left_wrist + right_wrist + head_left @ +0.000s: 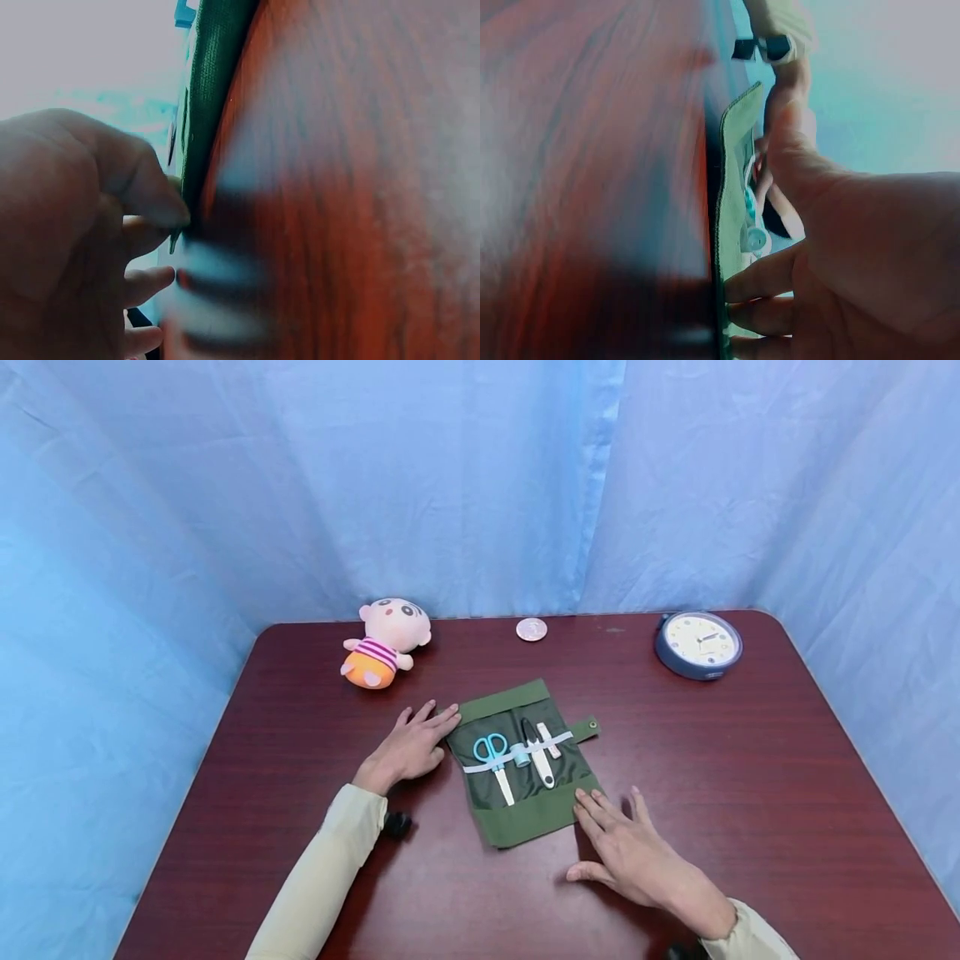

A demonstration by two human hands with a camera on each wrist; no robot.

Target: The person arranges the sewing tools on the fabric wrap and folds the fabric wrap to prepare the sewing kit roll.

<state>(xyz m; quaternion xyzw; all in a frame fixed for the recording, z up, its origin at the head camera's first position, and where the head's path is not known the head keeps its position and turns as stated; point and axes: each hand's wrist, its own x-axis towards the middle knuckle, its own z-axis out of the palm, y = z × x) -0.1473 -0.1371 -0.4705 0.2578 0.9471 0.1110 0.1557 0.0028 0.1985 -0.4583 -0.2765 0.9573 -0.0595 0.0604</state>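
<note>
A green fabric tool roll lies unfolded on the table, slightly turned, with a snap tab sticking out on its right. A pale elastic strap holds blue-handled scissors, a small light-blue cylinder, a white-and-black tool and a narrow whitish piece. With extended fingers, my left hand touches the roll's upper left corner; in the left wrist view its thumb is by the cloth edge. My right hand rests its straight fingertips on the lower right corner, thumb spread away.
At the table's back left lies a plush doll in a striped top. A round pinkish disc sits near the back edge, and a blue-rimmed clock is at the back right. Blue curtains surround the dark red table.
</note>
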